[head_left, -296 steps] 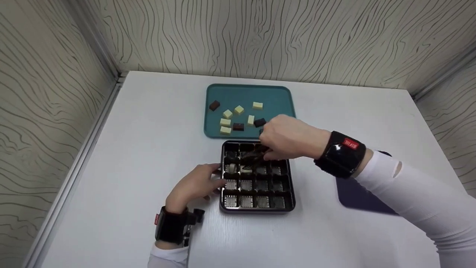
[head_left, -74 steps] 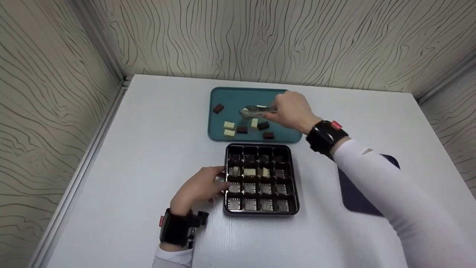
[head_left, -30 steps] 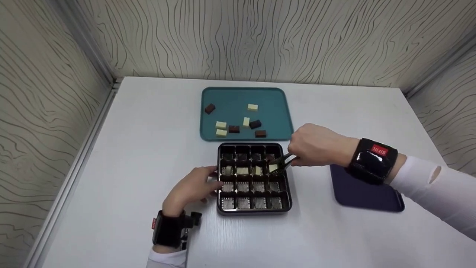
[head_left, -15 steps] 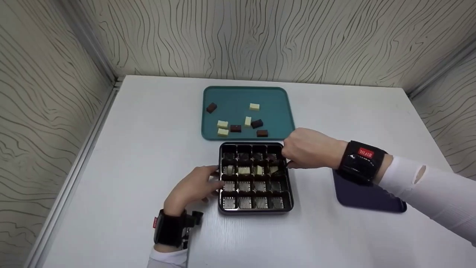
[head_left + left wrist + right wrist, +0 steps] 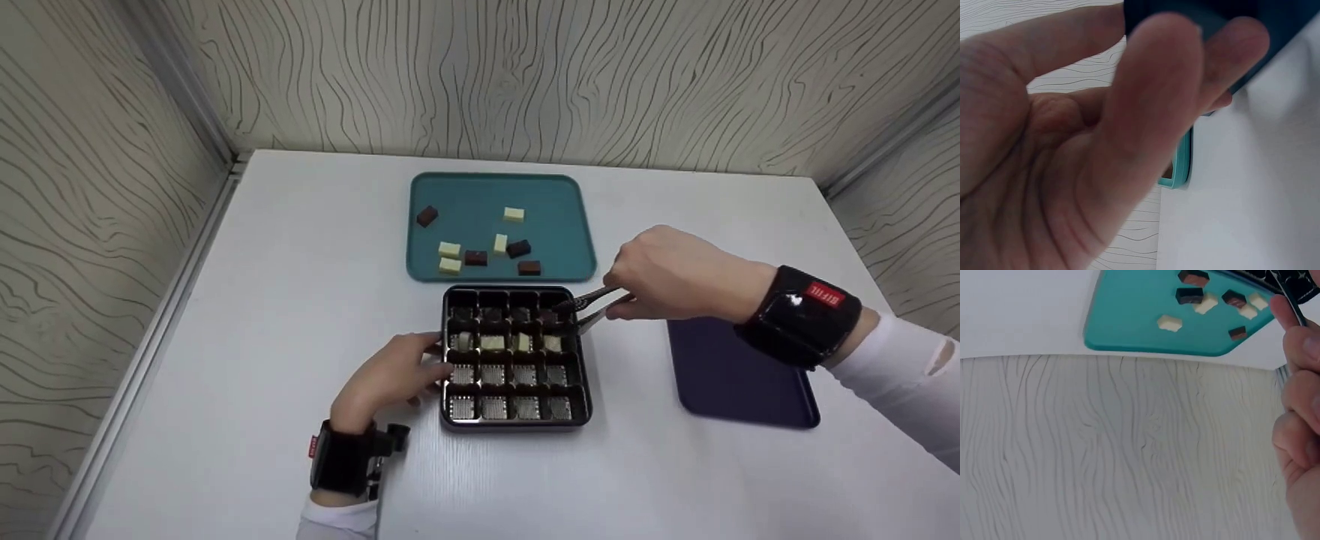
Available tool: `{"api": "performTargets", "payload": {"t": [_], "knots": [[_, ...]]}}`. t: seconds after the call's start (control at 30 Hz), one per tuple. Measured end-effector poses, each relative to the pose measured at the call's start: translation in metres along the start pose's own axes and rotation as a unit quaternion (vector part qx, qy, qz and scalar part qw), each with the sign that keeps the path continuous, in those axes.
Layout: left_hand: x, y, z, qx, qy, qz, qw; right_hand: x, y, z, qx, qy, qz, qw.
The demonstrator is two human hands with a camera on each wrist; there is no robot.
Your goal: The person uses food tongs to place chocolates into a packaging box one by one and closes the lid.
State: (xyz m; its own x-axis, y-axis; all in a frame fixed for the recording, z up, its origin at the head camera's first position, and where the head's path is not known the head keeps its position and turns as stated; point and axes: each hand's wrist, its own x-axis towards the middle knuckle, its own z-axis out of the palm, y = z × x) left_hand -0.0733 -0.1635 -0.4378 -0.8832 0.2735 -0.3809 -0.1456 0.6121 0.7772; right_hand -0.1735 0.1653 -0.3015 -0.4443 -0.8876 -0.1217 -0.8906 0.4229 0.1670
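My right hand [image 5: 679, 274] grips a pair of metal tongs [image 5: 590, 299], their jaws apart over the upper right side of a black compartment box [image 5: 517, 428]. Nothing sits between the tong tips. White chocolate pieces [image 5: 553, 343] lie in the compartments of the second row; dark pieces [image 5: 491, 315] fill the back row. The two front rows hold none. At the box's left side rests my left hand [image 5: 390, 379], thumb near the rim. In the left wrist view its fairly straight fingers touch the dark box wall [image 5: 1221, 8]. The right wrist view shows the curled right fingers [image 5: 1300, 391].
Behind the box lies a teal tray [image 5: 547, 196] with several white and several brown chocolates [image 5: 475, 258] scattered on it. A dark purple tray [image 5: 739, 375] sits to the right, partly under the right forearm. Patterned walls [image 5: 510, 75] border the white table [image 5: 247, 315].
White pieces have gone from the teal tray into the box's second row. The latest now lies in the rightmost compartment; the right hand has drawn the opened tongs up and right. Left hand stays put.
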Motion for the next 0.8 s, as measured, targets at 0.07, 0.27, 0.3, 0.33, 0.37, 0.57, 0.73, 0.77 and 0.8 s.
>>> {"api": "performTargets", "payload": {"t": [0.07, 0.27, 0.3, 0.33, 0.37, 0.57, 0.73, 0.77, 0.8], "knots": [[0.0, 0.0, 0.0, 0.001, 0.001, -0.001, 1.0, -0.003, 0.005, 0.0, 0.019, 0.001, 0.022, 1.0], [-0.001, 0.0, 0.0, -0.001, 0.003, -0.002, 1.0, -0.007, 0.021, 0.011, 0.041, 0.029, 0.086, 0.995], [0.0, 0.0, 0.0, -0.001, 0.003, -0.002, 1.0, -0.007, 0.024, 0.014, 0.04, 0.036, 0.097, 0.994], [0.0, 0.0, 0.0, 0.0, 0.004, -0.003, 1.0, -0.006, 0.026, 0.017, 0.04, 0.041, 0.109, 0.992], [0.0, 0.0, 0.0, 0.001, 0.005, -0.003, 1.0, -0.005, 0.029, 0.02, 0.043, 0.046, 0.12, 0.991], [0.0, 0.0, 0.0, -0.001, 0.004, -0.002, 1.0, 0.006, 0.041, 0.042, 0.069, 0.058, 0.176, 0.98], [0.0, -0.001, 0.0, -0.004, 0.002, 0.003, 1.0, 0.016, 0.045, 0.061, 0.092, 0.052, 0.207, 0.973], [0.0, -0.001, 0.0, -0.006, 0.002, 0.001, 1.0, 0.018, 0.045, 0.064, 0.097, 0.051, 0.209, 0.972], [0.0, -0.001, 0.0, -0.004, 0.003, 0.001, 1.0, 0.02, 0.046, 0.066, 0.104, 0.05, 0.211, 0.971]]}}
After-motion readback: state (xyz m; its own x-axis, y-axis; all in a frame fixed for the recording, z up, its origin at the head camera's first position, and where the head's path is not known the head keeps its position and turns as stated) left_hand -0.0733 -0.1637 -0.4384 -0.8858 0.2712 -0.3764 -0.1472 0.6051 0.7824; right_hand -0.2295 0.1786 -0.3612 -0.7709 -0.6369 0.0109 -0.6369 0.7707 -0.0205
